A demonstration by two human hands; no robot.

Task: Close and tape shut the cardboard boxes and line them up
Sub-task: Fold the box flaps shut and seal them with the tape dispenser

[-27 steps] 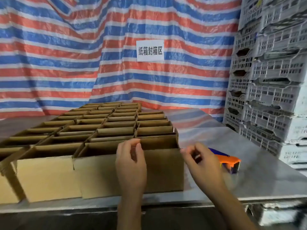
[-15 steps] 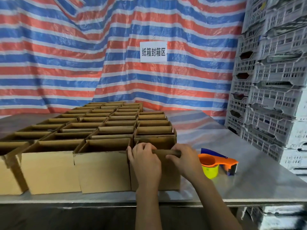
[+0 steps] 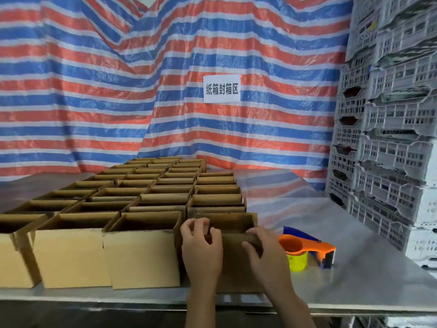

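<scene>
Cardboard box (image 3: 236,268) flaps are gripped by my left hand (image 3: 201,249) and right hand (image 3: 266,255) for closing; next probably needs the tape dispenser (image 3: 307,248), right of grip.

Tarpaulin (image 3: 94,91): 12 o'clock; horizontal stripes of red-orange, blue and white.
Sign (image 3: 221,89): white, black characters.
Cardboard boxes (image 3: 142,256): 8 o'clock; plain tan, darker brown inside.
Tape dispenser (image 3: 307,248): 4 o'clock; orange body, blue guard, yellow core.
Crates (image 3: 390,138): 2 o'clock; pale grey lattice.
Table (image 3: 354,280): silver-grey.
</scene>
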